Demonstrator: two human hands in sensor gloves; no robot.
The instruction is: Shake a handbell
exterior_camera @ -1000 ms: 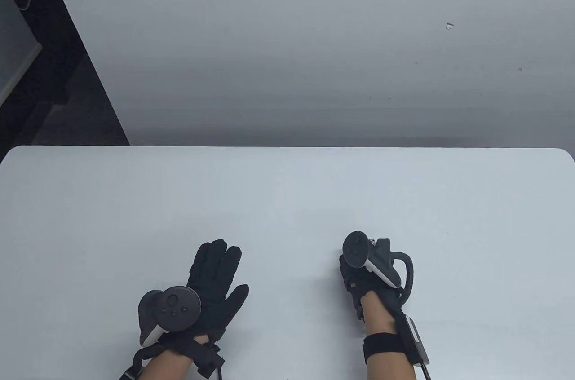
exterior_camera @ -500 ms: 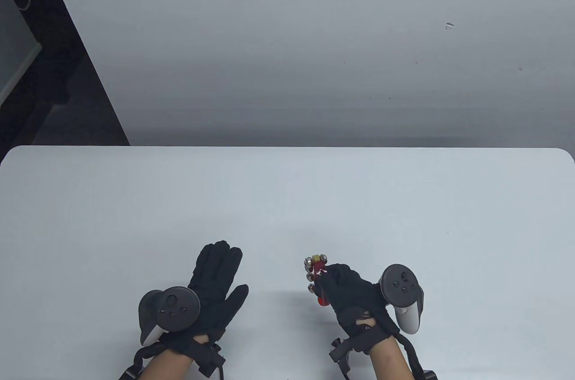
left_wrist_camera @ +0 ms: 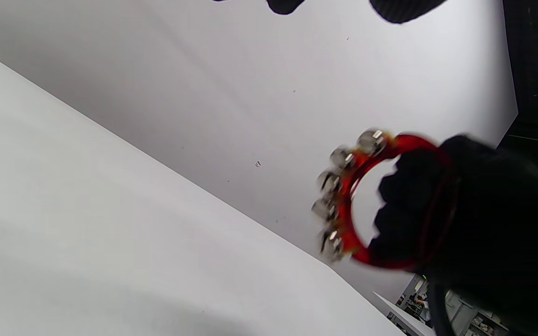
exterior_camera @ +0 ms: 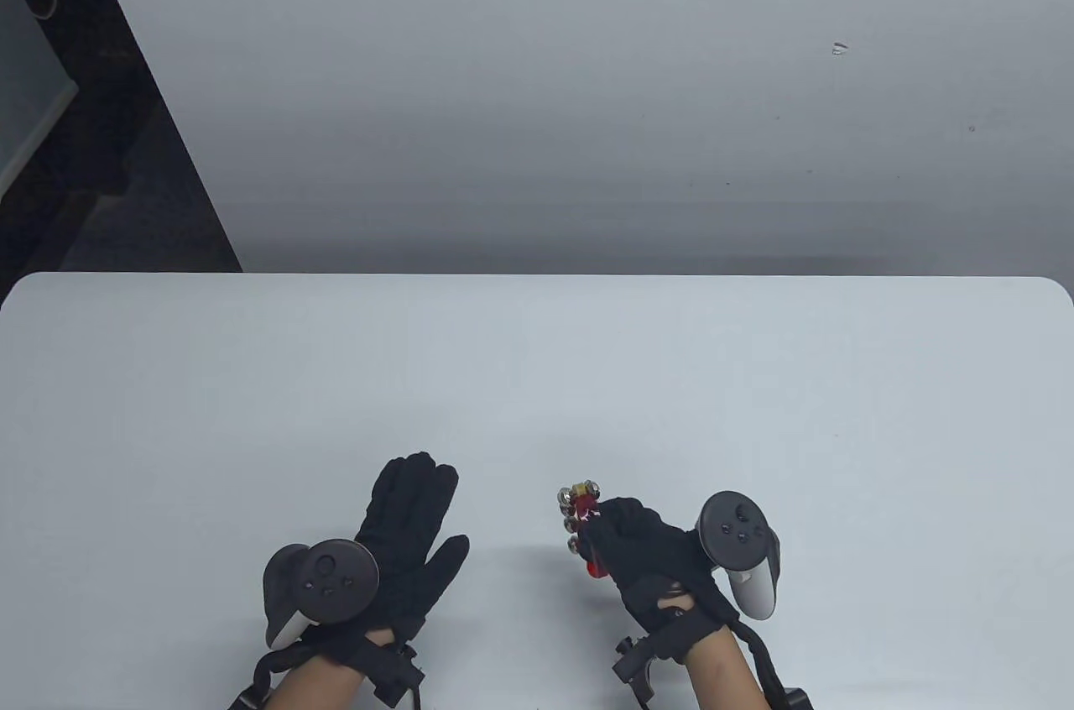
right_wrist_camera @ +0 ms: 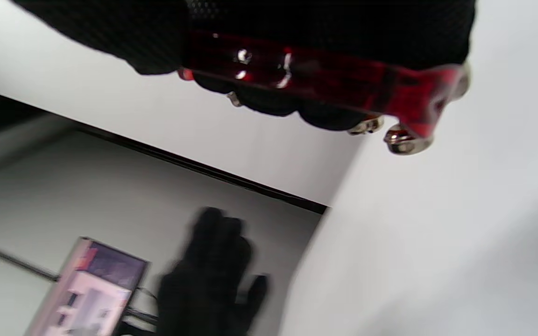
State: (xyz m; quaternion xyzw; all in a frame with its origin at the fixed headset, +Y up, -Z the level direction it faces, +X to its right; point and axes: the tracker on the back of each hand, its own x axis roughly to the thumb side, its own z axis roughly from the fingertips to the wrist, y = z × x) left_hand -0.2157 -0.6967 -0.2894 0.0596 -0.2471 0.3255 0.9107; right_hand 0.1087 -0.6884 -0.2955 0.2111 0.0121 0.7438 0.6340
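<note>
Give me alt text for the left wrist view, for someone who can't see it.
A gloved right hand grips a red ring-shaped handbell lined with small silver jingle bells, held above a white table. The image is slightly blurred, and two gloved fingertips of the left hand show at the top edge.

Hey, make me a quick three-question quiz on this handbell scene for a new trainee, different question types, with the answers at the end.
1. True or false: the left hand grips the handbell.
2. Multiple choice: the handbell's frame is (A) a blue straight stick, (B) a red ring with silver bells along one side, (C) a green cup.
3. Short answer: in the table view, how do the left hand's fingers lie?

Key
1. False: the right hand holds it, fingers wrapped round the red ring; the left hand is apart from it.
2. B, plainest in the left wrist view.
3. Stretched out flat over the table, holding nothing.
</note>
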